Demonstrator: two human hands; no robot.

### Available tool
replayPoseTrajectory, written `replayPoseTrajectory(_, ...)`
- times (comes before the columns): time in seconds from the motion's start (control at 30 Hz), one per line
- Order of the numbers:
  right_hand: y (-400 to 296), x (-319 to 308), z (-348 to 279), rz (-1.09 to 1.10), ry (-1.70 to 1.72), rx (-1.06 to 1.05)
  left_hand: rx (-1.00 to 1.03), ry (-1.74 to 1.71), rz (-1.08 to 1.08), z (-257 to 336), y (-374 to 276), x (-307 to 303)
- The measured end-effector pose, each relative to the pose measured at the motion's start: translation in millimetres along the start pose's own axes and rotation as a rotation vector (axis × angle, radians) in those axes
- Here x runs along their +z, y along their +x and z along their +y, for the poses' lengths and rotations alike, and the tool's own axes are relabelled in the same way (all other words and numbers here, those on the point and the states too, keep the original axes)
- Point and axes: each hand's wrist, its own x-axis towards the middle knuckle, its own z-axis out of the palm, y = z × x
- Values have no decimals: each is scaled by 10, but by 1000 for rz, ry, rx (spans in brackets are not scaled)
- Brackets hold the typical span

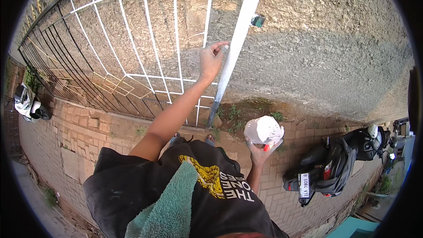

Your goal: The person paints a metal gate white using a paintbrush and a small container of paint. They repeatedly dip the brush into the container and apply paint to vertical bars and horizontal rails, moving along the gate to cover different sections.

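Note:
My left hand (211, 61) reaches up to the white metal post (239, 23), thumb and index finger pinched around a small pale piece (226, 49), its kind unclear. Those fingertips are beside the post's left edge. Most of the post is white; its foot is grey and dark. White-coated bars of a metal fence (176, 33) join it on the left. Lower right, my right hand (259, 153) holds a cut plastic container (254, 132) from below, its inside and rim covered in white. Something small and red (266, 147) shows at my fingers.
A rough wall (314, 56) rises behind the fence, with a small dark plate (258, 20) near the post. Black fence bars (62, 53) continue left. A black motorcycle (333, 165) stands right on brick paving (274, 185); a white one (26, 100) is far left. A green towel (165, 201) hangs over my shirt.

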Motion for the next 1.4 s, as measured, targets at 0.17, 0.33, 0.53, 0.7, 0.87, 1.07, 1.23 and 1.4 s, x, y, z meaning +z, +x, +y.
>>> replayPoseTrajectory(0.17, -5, -8, 18, 1, 17, -8, 17, 0, 22, -76, 22, 42)
replayPoseTrajectory(0.33, -10, -18, -11, 12, 44, 63, 20, 44, 9, 2, 40, 29)
replayPoseTrajectory(0.53, 34, -28, -6, 0, 8, 26, 11, 74, -23, 26, 40, 19)
replayPoseTrajectory(0.7, 37, -35, 64, -10, 11, 24, -16, 58, -41, 10, 58, 20)
replayPoseTrajectory(0.87, 18, -15, 6, -9, 48, 81, 8, -19, -6, -19, 49, 33)
replayPoseTrajectory(1.07, 28, -26, 20, -8, -4, 48, -10, 66, 15, 84, 55, 30)
replayPoseTrajectory(1.23, 25, -14, -13, -7, 48, 48, -24, 117, 21, 155, 59, 55)
replayPoseTrajectory(1.4, 12, -23, 27, 2, 79, 67, 45, 139, 89, 143, 55, 103)
